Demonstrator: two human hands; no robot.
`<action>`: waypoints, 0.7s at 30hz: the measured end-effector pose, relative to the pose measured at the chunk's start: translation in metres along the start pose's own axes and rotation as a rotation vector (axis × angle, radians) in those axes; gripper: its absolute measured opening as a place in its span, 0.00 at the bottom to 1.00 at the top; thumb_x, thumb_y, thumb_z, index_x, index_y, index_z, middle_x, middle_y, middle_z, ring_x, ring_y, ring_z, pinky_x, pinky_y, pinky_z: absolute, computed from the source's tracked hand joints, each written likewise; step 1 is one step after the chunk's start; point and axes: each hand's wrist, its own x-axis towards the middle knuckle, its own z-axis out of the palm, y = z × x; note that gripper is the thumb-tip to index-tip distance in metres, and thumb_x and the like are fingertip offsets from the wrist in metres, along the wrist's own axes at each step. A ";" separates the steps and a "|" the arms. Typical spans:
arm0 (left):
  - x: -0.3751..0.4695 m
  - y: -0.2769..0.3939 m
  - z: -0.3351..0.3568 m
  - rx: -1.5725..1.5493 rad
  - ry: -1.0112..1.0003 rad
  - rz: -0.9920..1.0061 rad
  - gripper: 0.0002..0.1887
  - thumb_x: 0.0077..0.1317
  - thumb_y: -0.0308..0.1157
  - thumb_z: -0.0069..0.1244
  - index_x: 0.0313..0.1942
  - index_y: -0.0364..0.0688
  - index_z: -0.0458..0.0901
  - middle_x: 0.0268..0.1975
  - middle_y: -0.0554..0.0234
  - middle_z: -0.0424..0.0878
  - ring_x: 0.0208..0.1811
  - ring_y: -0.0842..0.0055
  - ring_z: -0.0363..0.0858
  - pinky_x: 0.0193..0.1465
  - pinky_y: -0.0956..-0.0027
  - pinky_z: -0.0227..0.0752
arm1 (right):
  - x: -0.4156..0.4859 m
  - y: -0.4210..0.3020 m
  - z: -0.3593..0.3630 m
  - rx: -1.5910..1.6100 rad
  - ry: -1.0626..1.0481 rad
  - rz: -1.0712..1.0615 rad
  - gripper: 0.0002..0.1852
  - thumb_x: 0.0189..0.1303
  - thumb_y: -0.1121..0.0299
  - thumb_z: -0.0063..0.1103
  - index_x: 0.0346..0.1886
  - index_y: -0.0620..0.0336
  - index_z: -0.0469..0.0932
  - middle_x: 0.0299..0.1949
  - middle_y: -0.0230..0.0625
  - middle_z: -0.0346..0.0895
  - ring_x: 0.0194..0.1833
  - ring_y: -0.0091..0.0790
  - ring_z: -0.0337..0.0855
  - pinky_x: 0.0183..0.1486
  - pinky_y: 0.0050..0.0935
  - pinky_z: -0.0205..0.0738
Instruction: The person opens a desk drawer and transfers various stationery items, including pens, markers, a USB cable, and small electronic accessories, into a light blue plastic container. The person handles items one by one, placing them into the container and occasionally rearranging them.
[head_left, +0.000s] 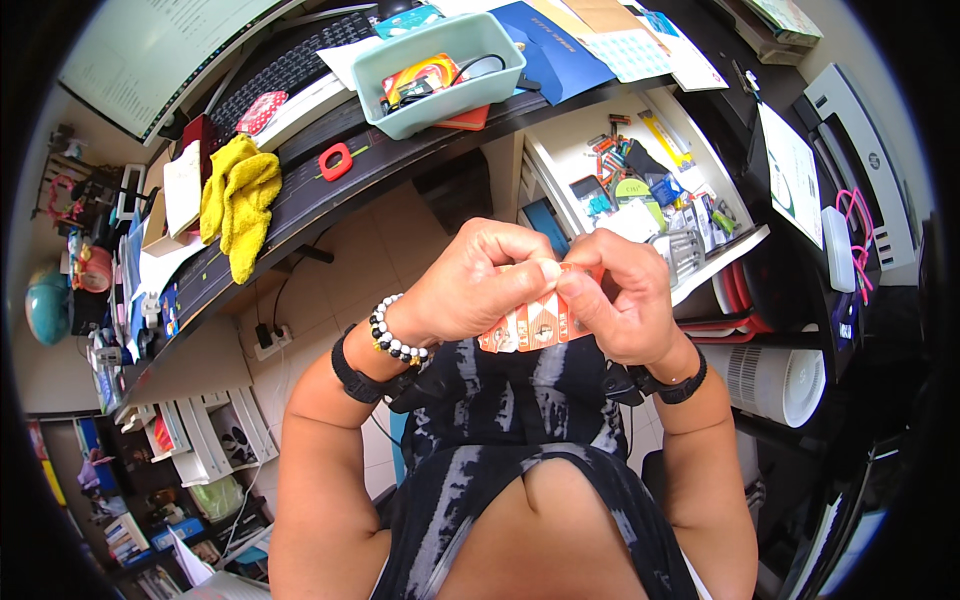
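My left hand (487, 281) and my right hand (619, 296) meet in front of my chest. Between their thumbs and fingers they pinch an orange-and-white printed packet or card (541, 324), whose lower part hangs below the thumbs. The fingers cover its upper edge, so its full shape is hidden. Just beyond the hands, a white drawer (720, 262) stands pulled out, holding batteries (611, 154), a yellow-green round item (636, 196) and assorted small things. Each wrist wears a black strap; a black-and-white bead bracelet is on the left one.
On the desk lie a yellow cloth (240, 199), a red ring-like object (335, 161), a keyboard (289, 71) and a pale green bin (442, 75) with a cable and packets. A printer (862, 165) stands at the right, near a white box-like device (838, 249).
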 end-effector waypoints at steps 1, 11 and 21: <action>-0.001 0.000 0.001 -0.014 0.007 -0.001 0.14 0.66 0.34 0.49 0.23 0.36 0.76 0.21 0.76 0.72 0.25 0.93 0.65 0.28 0.80 0.62 | 0.000 0.000 0.001 -0.004 0.009 -0.020 0.08 0.62 0.70 0.58 0.30 0.64 0.73 0.21 0.30 0.71 0.21 0.20 0.67 0.25 0.20 0.60; -0.003 0.002 0.016 -0.119 0.079 -0.005 0.16 0.62 0.34 0.48 0.19 0.36 0.71 0.19 0.73 0.70 0.21 0.89 0.63 0.24 0.78 0.57 | -0.001 -0.002 0.005 -0.086 0.112 -0.184 0.05 0.56 0.76 0.61 0.27 0.64 0.75 0.20 0.35 0.71 0.19 0.29 0.70 0.22 0.24 0.63; 0.002 -0.020 0.013 -0.209 0.163 0.010 0.11 0.66 0.30 0.46 0.25 0.35 0.76 0.22 0.76 0.74 0.24 0.93 0.68 0.26 0.81 0.63 | -0.001 0.005 -0.001 -0.071 0.053 0.086 0.06 0.61 0.74 0.58 0.30 0.65 0.73 0.20 0.28 0.71 0.22 0.16 0.69 0.23 0.19 0.62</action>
